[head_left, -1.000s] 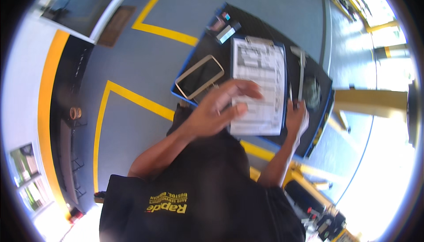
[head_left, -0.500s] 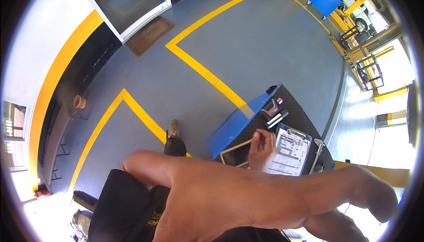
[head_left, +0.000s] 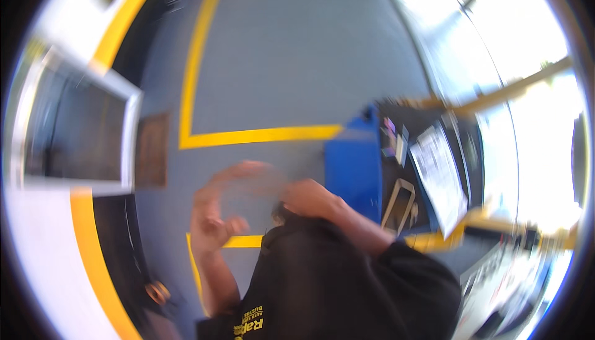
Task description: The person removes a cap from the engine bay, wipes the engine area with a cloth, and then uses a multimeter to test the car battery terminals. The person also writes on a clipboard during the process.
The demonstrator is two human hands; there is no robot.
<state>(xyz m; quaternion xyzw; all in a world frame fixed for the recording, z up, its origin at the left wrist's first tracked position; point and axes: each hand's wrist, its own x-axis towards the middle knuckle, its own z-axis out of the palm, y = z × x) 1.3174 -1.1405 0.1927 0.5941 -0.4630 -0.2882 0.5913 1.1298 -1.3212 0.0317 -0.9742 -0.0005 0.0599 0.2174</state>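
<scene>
In front of my dark shirt, my left hand (head_left: 215, 219) is raised with its fingers curved and the thumb apart; I see nothing in it. My right hand (head_left: 310, 197) is close by on the right, its fingers smeared by motion and turned toward the left hand. Whether the fingertips touch is not clear. To the right of my right arm stands a blue cart (head_left: 352, 176) with a black top. On it lie a clipboard with printed sheets (head_left: 439, 169), a flat dark thing with a pale frame (head_left: 398, 207) and small marker-like items (head_left: 401, 146).
Yellow lines (head_left: 260, 135) cross the grey floor. A glass door (head_left: 77, 123) with a brown mat (head_left: 152, 151) is at the left, beside a black-and-yellow wall band (head_left: 114, 241). A yellow beam (head_left: 514, 86) and bright openings are at the right.
The view has swung round. A hand that was large and close to the camera has withdrawn, and the hand over the cart has left it. Both hands are now before my chest.
</scene>
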